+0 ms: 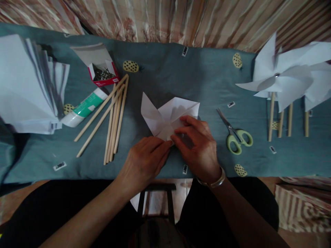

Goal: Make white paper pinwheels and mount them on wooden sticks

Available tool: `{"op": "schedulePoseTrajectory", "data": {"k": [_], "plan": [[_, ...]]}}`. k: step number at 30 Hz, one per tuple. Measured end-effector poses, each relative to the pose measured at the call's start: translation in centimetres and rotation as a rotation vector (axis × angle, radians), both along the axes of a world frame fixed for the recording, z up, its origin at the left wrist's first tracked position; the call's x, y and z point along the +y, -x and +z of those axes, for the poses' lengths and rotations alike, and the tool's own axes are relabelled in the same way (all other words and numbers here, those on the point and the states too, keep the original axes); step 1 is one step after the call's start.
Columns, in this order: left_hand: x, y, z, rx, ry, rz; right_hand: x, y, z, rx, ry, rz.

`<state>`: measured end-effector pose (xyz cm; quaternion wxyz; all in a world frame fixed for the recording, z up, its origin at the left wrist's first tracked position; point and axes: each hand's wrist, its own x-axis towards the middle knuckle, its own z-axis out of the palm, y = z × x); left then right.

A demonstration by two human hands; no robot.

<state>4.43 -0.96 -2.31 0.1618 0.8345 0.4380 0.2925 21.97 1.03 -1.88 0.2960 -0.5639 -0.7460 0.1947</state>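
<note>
Nearest, the left hand (pixel 147 156) reaches in with fingers drawn together, thumb and fingertip seemingly pinching the near edge of the paper (pixel 167 120). The right hand (pixel 199 146), a bracelet (pixel 218 179) at its wrist, curves over the paper's right side, fingers bent and slightly apart, tips on the sheet. This probably steadies it and keeps its springy flaps down; whether thumb and forefinger grip an edge I can't make out.

The paper lies on the cloth (pixel 209 82) just beyond the left hand and partly under the right. Its near part is hidden by fingers; two pointed flaps rise on the far side, away from both hands.

Just right of the right hand, the scissors (pixel 231 128) lie with handles towards the person, handy for picking up. To the left, the sticks (pixel 110 120) are grouped, likely to leave the middle free for working. Past them are the tube (pixel 85 108) and the box (pixel 104 82), its lid raised, giving access to the pins (pixel 103 74). At far right lie the pinwheels (pixel 289 81), apart from the hands.
</note>
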Motion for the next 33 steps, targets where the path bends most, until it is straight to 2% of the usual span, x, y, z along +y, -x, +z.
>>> {"op": "schedulePoseTrajectory", "data": {"k": [19, 27, 33], "plan": [[0.07, -0.10, -0.07, 0.015, -0.020, 0.010, 0.00, 0.46, -0.38, -0.103, -0.133, 0.062], [0.10, -0.14, 0.14, 0.038, -0.009, 0.012, -0.38, 0.68, -1.00, -0.161, -0.065, 0.095], [0.21, -0.20, 0.29, 0.037, -0.011, 0.003, -0.70, 0.97, -0.89, -0.118, 0.001, 0.099]]}}
